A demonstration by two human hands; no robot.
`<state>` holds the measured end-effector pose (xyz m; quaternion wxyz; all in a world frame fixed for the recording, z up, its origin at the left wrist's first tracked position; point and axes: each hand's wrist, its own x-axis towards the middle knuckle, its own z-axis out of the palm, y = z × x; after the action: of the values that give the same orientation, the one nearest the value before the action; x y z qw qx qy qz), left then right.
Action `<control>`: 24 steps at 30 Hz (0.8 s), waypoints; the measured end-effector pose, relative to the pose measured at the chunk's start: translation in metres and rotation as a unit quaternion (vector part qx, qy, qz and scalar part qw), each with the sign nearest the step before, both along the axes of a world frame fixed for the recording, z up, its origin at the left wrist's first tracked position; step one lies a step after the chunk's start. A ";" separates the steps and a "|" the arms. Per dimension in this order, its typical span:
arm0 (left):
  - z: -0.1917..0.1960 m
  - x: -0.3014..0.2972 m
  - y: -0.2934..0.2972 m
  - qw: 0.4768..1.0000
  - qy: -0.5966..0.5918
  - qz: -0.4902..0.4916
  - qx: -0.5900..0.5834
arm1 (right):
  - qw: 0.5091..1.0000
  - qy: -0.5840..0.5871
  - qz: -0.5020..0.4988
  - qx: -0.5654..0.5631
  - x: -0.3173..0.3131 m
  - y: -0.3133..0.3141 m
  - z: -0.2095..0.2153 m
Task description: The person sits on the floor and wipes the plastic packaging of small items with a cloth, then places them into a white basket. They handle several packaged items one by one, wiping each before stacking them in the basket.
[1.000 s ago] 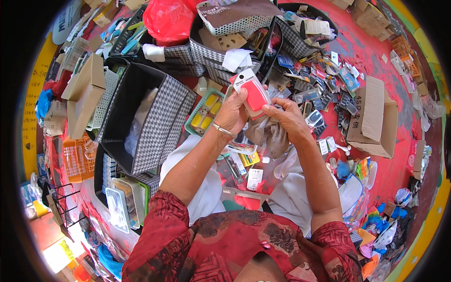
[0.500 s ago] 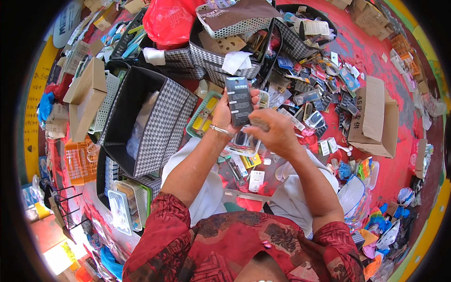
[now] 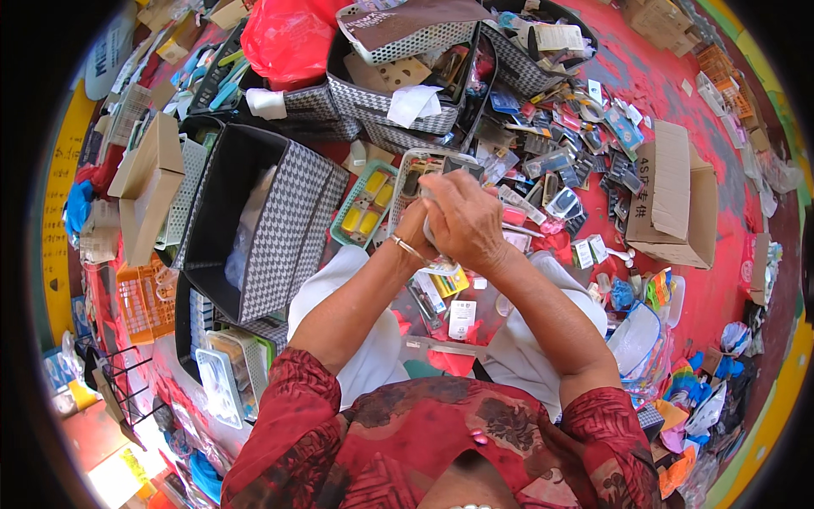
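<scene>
Head view: curled right hand [image 3: 466,222] is covering left hand [image 3: 413,224] (left's openness and any hold unclear); dark pack [image 3: 465,165] beyond is looking light, stiff, best edge-pinched.

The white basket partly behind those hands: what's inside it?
Some dark items show at the left inside the white basket. The left hand and right hand cover much of its nearer part; contents there cannot be seen.

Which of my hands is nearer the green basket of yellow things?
Left. Your left hand is right of the green basket; your right hand is farther right, partly covering the left.
</scene>
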<state>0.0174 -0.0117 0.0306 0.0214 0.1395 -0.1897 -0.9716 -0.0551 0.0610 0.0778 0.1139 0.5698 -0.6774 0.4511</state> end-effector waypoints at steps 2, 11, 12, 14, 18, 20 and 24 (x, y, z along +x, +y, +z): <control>-0.003 0.002 -0.001 0.999 -0.049 0.006 0.023 | 0.998 0.000 -0.054 0.039 -0.010 0.002 -0.004; 0.013 0.006 -0.011 0.999 -0.047 0.016 0.015 | 0.934 -0.202 -0.288 0.058 -0.086 0.014 0.005; 0.014 0.006 -0.011 0.998 -0.045 0.031 0.044 | 0.926 -0.233 -0.297 0.022 -0.089 0.015 0.008; 0.012 0.005 -0.012 0.995 -0.088 0.041 0.032 | 0.932 -0.249 -0.264 0.023 -0.084 0.015 0.011; -0.002 0.000 -0.014 0.996 -0.067 0.060 -0.006 | 0.978 -0.191 -0.076 0.045 -0.037 -0.001 0.000; -0.008 0.002 -0.013 0.981 -0.151 0.120 0.009 | 0.988 -0.133 0.020 0.077 -0.010 -0.006 -0.008; -0.013 0.004 -0.025 0.977 -0.139 0.160 0.016 | 0.962 -0.176 0.120 0.171 0.013 0.002 -0.011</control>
<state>0.0214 -0.0369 0.0175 0.1476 0.3025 -0.1500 -0.9296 -0.0424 0.0633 0.0669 -0.1613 0.5692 -0.6806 0.4321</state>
